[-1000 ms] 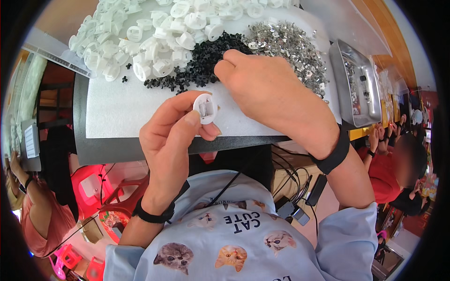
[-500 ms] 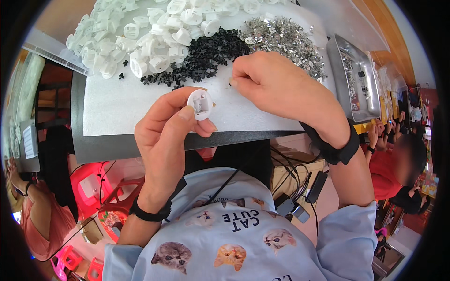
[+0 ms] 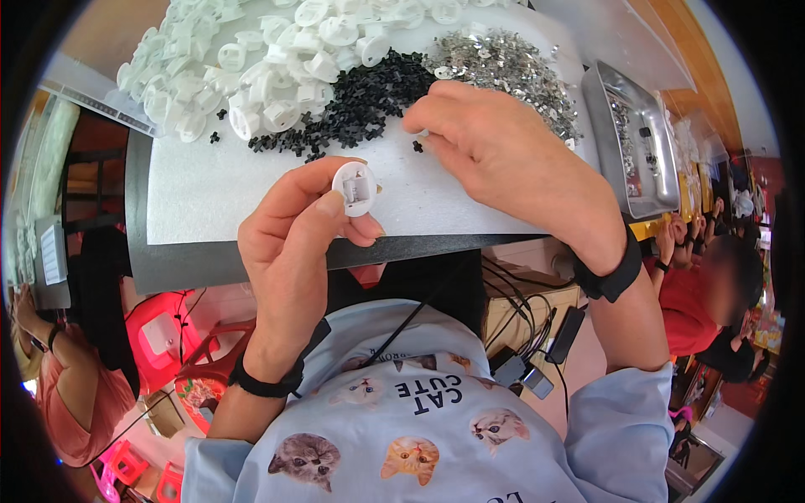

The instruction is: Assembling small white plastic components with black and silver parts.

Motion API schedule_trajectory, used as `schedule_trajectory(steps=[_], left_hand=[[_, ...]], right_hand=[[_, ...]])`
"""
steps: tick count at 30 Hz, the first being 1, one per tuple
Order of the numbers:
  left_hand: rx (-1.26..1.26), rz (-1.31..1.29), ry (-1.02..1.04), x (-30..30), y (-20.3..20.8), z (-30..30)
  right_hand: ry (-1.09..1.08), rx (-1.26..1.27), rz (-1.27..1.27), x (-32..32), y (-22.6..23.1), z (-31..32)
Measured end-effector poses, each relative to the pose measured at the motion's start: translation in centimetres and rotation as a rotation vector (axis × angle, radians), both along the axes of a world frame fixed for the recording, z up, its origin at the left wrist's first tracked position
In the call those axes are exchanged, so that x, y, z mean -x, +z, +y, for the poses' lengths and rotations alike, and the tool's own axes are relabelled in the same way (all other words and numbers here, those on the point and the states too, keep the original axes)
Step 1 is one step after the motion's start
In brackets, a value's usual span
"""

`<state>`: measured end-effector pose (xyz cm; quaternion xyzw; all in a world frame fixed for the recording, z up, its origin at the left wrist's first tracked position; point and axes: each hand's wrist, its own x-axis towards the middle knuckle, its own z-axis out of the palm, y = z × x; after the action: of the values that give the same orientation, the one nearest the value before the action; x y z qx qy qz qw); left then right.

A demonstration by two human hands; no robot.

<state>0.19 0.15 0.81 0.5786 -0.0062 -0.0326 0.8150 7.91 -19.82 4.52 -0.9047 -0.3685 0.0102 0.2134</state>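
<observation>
Between the thumb and fingers of my left hand [image 3: 293,214] is a round white plastic part [image 3: 355,189], its square recess facing up. A small metal piece seems to stick out at its right side. My right hand [image 3: 503,147] hovers over the white mat, thumb and index finger parted. Just under those fingertips a small black cross-shaped piece [image 3: 418,146] shows, apparently lying on the mat. Beyond them spreads a pile of similar black pieces [image 3: 360,101]. Small silver metal pieces [image 3: 511,71] are heaped at the far right, partly behind my right hand.
Many white plastic parts [image 3: 277,63] are heaped at the far left. A metal tray [image 3: 662,176] holding small pieces stands at the right edge of the white mat [image 3: 210,201]. Cables [image 3: 520,310] hang below the table. Other people sit at both sides.
The thumb and index finger of my right hand have parted from a pinch, and the black piece now shows below them. My left hand keeps its hold, almost unmoved.
</observation>
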Motion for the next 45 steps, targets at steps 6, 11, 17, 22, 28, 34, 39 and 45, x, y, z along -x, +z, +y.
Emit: schedule_trajectory(steps=[6,11,17,22,28,34,39,45], left_hand=[[0.045,0.021,0.037,0.0,0.2,-0.3],[0.034,0.009,0.023,0.0,0.0,-0.3],[0.007,-0.026,0.0,0.0,-0.2,-0.2],[0.027,-0.023,-0.002,0.0,-0.5,0.0],[0.03,-0.026,0.0,0.1,-0.5,0.0],[0.033,-0.03,0.003,0.2,-0.5,0.0],[0.083,-0.008,0.017,0.2,-0.4,-0.1],[0.077,-0.003,0.037,0.1,-0.3,-0.1]], right_hand=[[-0.018,0.039,0.028,0.3,-0.3,0.4],[-0.082,0.099,-0.051,-0.2,-1.1,1.4],[-0.099,-0.064,0.202,-1.3,-0.8,0.7],[-0.096,-0.09,0.253,-1.7,-1.0,0.5],[-0.123,-0.094,0.336,-1.5,-0.3,0.4],[-0.023,-0.13,0.172,-0.4,-0.1,0.1],[0.024,0.03,0.013,1.1,0.1,0.8],[-0.061,0.146,-0.051,0.8,-0.4,1.6]])
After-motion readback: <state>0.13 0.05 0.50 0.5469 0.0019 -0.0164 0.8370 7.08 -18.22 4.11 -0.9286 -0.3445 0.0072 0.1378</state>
